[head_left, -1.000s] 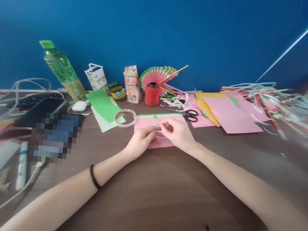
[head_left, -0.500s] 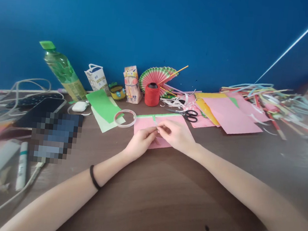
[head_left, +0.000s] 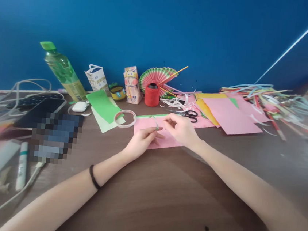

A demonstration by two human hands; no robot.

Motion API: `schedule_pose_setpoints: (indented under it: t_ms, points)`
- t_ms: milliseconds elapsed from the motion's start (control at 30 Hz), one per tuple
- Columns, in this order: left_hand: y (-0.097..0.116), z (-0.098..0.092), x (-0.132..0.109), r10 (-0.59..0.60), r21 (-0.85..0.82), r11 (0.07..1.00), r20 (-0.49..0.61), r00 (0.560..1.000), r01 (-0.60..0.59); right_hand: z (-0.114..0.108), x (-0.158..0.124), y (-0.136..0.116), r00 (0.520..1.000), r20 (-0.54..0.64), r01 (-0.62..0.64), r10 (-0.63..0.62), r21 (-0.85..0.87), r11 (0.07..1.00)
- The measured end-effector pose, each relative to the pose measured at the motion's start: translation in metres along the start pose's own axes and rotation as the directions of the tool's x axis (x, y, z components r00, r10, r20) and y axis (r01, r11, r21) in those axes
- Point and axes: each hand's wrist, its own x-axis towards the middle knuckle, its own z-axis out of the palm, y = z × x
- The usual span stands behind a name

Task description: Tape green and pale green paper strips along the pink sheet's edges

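Note:
A pink paper sheet [head_left: 143, 123] with a green strip [head_left: 154, 115] along its far edge lies on the brown table [head_left: 162, 190]. My left hand [head_left: 140, 141] rests on the sheet and pinches a small green-tipped strip [head_left: 156, 124] between thumb and forefinger. My right hand [head_left: 181, 129] hovers just to the right of it, fingers curled and pinched; whether it holds anything I cannot tell. A roll of clear tape [head_left: 125, 118] lies just left of the sheet. Black scissors [head_left: 188, 114] lie right behind my right hand.
At the back stand a green bottle [head_left: 62, 70], two small cartons [head_left: 131, 84], a red thread spool [head_left: 152, 94] and a paper fan [head_left: 156, 76]. Green paper [head_left: 102, 106] lies left, pink and yellow sheets [head_left: 229, 116] and paper strips [head_left: 277, 97] right. Phone, cables and a marker [head_left: 22, 166] crowd the left.
My right hand has drawn away from the left, up and to the right. The left hand still pinches the small strip on the pink sheet.

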Motion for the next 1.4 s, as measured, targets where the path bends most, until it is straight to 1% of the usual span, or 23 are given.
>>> schedule_pose_setpoints:
  t_ms: [67, 133, 200, 300, 433, 567, 633, 700, 800, 933, 1000, 1100, 1233, 1300, 1400]
  points:
    - [0.000, -0.001, 0.000, 0.029, 0.061, 0.998, -0.004, 1.000, -0.029, 0.003, -0.003, -0.002, 0.998, 0.063, 0.019, -0.021, 0.024, 1.000]
    - [-0.001, -0.001, 0.001, 0.056, 0.128, 0.990, -0.014, 0.998, -0.053, 0.008, -0.006, -0.002, 0.994, 0.096, 0.043, -0.044, 0.013, 0.999]
    - [-0.001, -0.001, 0.001, 0.068, 0.173, 0.983, -0.021, 0.997, -0.064, 0.011, -0.008, -0.002, 0.993, 0.095, 0.077, -0.073, -0.040, 0.996]
    - [-0.001, -0.001, 0.001, 0.076, 0.184, 0.980, -0.011, 0.997, -0.072, 0.014, -0.010, -0.001, 0.989, 0.073, 0.137, -0.129, -0.121, 0.983]
    - [-0.001, -0.001, 0.000, 0.084, 0.191, 0.978, -0.002, 0.996, -0.082, 0.014, -0.011, -0.002, 0.984, 0.070, 0.174, -0.164, -0.163, 0.971]
    - [-0.001, -0.002, 0.000, 0.090, 0.187, 0.978, -0.001, 0.996, -0.089, 0.013, -0.011, -0.006, 0.989, 0.083, 0.133, -0.121, -0.150, 0.980]
    - [-0.001, -0.002, 0.000, 0.074, 0.155, 0.985, -0.003, 0.997, -0.073, 0.012, -0.010, -0.006, 0.993, 0.073, 0.104, -0.096, -0.123, 0.987]
    - [-0.001, -0.001, 0.001, 0.038, 0.082, 0.996, -0.009, 0.999, -0.037, 0.008, -0.007, -0.004, 0.998, 0.030, 0.060, -0.057, -0.101, 0.993]
    - [-0.001, 0.000, 0.001, -0.029, -0.050, 0.998, -0.009, 1.000, 0.028, -0.001, 0.001, 0.003, 0.996, -0.080, -0.031, 0.026, -0.066, 0.997]
    - [-0.002, -0.001, 0.003, -0.068, -0.143, 0.988, -0.011, 0.998, 0.066, -0.018, 0.013, 0.022, 0.963, -0.203, -0.180, 0.175, -0.002, 0.984]
    - [-0.002, -0.003, 0.004, -0.054, -0.163, 0.985, 0.004, 0.999, 0.054, -0.026, 0.017, 0.037, 0.930, -0.282, -0.247, 0.236, -0.005, 0.969]
    - [-0.003, -0.006, 0.006, -0.021, -0.219, 0.975, 0.051, 0.999, 0.031, -0.037, 0.019, 0.068, 0.878, -0.353, -0.342, 0.322, 0.006, 0.940]
    - [-0.003, -0.010, 0.007, 0.031, -0.312, 0.950, 0.108, 0.994, 0.004, -0.049, 0.015, 0.109, 0.808, -0.489, -0.405, 0.330, -0.054, 0.913]
    - [-0.002, -0.012, 0.008, 0.049, -0.338, 0.941, 0.129, 0.990, -0.003, -0.053, 0.012, 0.124, 0.786, -0.508, -0.449, 0.353, -0.076, 0.890]
    - [-0.001, -0.013, 0.008, 0.054, -0.339, 0.941, 0.157, 0.986, 0.002, -0.055, 0.007, 0.134, 0.781, -0.489, -0.495, 0.387, -0.108, 0.862]
